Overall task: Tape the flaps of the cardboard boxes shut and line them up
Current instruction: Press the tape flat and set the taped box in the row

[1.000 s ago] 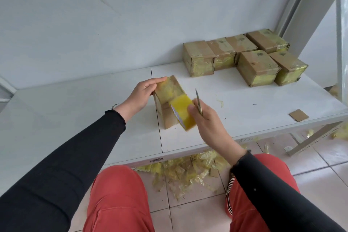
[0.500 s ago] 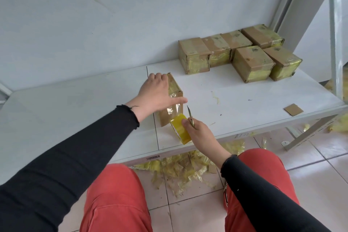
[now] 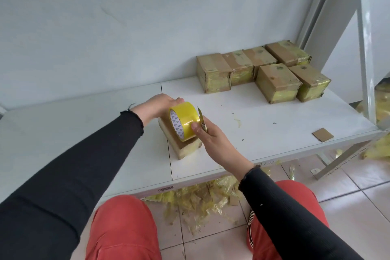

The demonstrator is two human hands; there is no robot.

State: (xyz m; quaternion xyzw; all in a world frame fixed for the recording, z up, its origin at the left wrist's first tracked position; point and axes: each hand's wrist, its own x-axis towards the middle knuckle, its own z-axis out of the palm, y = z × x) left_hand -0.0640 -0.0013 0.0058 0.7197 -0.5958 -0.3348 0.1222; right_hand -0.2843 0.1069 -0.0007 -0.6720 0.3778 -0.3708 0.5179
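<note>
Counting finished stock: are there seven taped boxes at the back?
No, six taped boxes sit grouped at the back of the table.
</note>
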